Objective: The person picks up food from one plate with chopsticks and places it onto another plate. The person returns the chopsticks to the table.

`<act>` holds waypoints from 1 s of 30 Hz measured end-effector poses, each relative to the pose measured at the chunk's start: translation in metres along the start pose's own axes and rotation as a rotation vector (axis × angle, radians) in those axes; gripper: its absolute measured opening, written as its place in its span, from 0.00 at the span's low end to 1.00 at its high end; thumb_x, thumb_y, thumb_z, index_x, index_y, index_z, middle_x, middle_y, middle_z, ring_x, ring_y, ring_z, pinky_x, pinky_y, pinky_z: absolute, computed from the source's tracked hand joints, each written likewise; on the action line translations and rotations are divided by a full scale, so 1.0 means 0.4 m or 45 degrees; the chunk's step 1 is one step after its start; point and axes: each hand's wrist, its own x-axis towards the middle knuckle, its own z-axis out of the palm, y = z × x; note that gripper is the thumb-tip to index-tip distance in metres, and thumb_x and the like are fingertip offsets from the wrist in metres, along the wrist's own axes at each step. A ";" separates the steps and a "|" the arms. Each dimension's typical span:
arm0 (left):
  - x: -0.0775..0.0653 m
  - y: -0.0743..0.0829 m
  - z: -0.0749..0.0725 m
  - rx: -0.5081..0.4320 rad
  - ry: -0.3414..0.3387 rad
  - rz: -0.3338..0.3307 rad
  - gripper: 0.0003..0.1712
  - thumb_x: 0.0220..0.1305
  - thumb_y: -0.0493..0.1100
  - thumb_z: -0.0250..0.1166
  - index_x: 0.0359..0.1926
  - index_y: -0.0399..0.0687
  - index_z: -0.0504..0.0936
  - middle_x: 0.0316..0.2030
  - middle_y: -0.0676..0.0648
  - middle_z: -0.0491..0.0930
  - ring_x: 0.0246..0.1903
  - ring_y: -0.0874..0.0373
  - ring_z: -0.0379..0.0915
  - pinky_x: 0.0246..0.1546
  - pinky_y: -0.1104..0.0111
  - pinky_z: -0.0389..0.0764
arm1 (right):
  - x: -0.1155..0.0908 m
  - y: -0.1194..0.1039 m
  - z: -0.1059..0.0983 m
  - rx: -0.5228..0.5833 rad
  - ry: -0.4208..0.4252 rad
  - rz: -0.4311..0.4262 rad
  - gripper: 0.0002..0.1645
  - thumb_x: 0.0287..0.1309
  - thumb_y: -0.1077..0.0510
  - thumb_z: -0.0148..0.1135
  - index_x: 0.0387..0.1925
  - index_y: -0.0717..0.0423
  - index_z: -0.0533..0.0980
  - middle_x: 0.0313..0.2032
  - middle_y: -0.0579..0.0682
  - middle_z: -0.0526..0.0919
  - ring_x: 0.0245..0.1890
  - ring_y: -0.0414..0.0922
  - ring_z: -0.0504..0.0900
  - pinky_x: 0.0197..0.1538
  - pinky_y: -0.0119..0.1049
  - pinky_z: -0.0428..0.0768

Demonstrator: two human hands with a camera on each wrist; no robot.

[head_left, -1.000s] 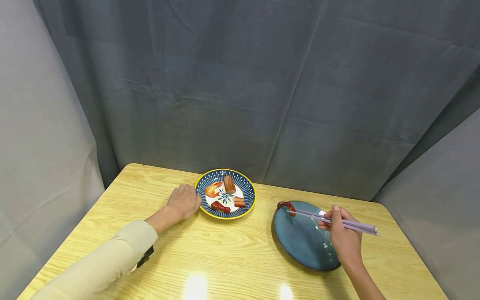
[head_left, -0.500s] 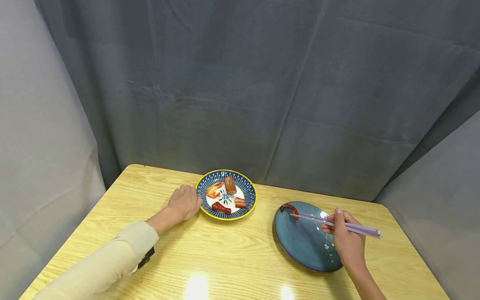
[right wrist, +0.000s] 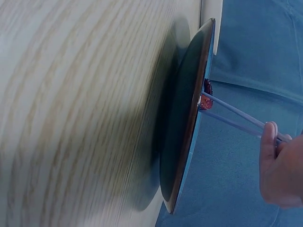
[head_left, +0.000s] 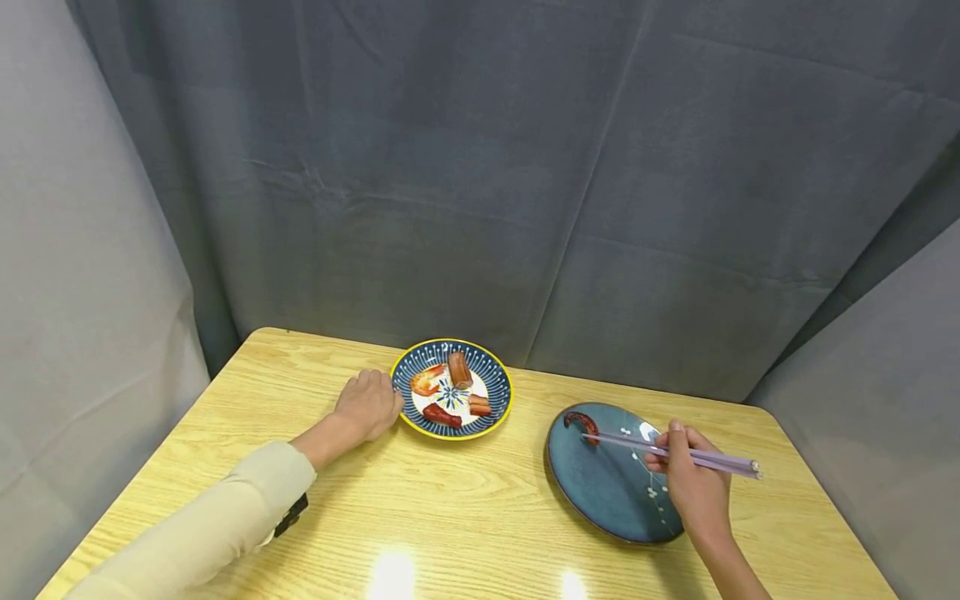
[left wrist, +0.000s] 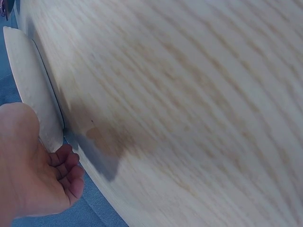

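Note:
My right hand (head_left: 693,479) holds a pair of lilac chopsticks (head_left: 720,460) over the dark blue plate (head_left: 600,487). Their tips are at a curved, dark red tentacle-like food piece (head_left: 576,418), which lies over the plate's upper left part. The right wrist view shows the chopsticks (right wrist: 236,111) on either side of the piece (right wrist: 207,100), partly behind the rim. On the left, my left hand (head_left: 367,404) grips the edge of a patterned plate (head_left: 501,412) with a yellow rim. Seen from the left wrist, its thumb overlaps the plate (left wrist: 35,80) and the other fingers curl by the rim.
In the patterned plate lie a small drumstick (head_left: 441,415), a shrimp (head_left: 424,382), a brown block-shaped piece (head_left: 459,372) and a striped reddish piece (head_left: 479,405). Both plates stand on a wooden table (head_left: 450,508), with a grey curtain (head_left: 420,208) behind its far edge.
My right hand has drawn the chopsticks slightly right and toward me. The tentacle-like piece has moved from the blue plate's rim further inward. My left hand and the patterned plate stay put.

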 end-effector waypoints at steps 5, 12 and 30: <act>0.002 0.001 -0.002 0.007 -0.002 0.003 0.20 0.74 0.47 0.41 0.37 0.33 0.68 0.33 0.40 0.65 0.40 0.45 0.64 0.43 0.55 0.70 | -0.001 0.008 -0.006 -0.035 -0.002 0.011 0.29 0.75 0.46 0.48 0.36 0.72 0.77 0.25 0.54 0.84 0.23 0.36 0.85 0.30 0.31 0.82; 0.001 0.001 -0.004 0.013 -0.015 0.003 0.20 0.74 0.47 0.40 0.36 0.33 0.68 0.33 0.40 0.64 0.40 0.45 0.63 0.43 0.55 0.70 | 0.001 0.018 -0.008 -0.042 -0.003 0.011 0.30 0.75 0.46 0.47 0.36 0.72 0.76 0.24 0.51 0.84 0.23 0.38 0.85 0.30 0.31 0.82; 0.002 0.001 -0.001 -0.013 -0.014 -0.009 0.20 0.74 0.47 0.41 0.37 0.33 0.68 0.33 0.39 0.64 0.40 0.44 0.63 0.43 0.54 0.70 | 0.001 0.016 -0.013 -0.126 0.019 -0.021 0.27 0.74 0.47 0.51 0.33 0.69 0.79 0.24 0.48 0.84 0.25 0.36 0.84 0.31 0.28 0.81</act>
